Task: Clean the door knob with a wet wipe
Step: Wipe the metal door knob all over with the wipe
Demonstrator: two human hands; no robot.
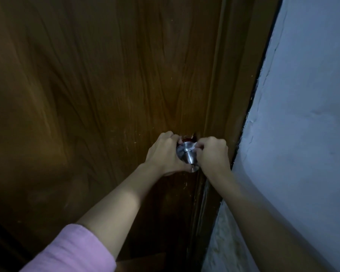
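A round silver door knob (187, 156) sticks out of a brown wooden door (106, 85) near its right edge. My left hand (163, 154) grips the knob from the left, fingers curled over its top. My right hand (212, 154) is closed on a small white wet wipe (194, 145), pressing it against the knob's upper right side. Only a scrap of the wipe shows between the fingers. The back of the knob and its base are hidden by both hands.
The wooden door frame (230, 95) runs just right of the knob. A pale blue-white wall (302, 114) fills the right side, close to my right forearm. A pink sleeve (73, 252) covers my left upper arm.
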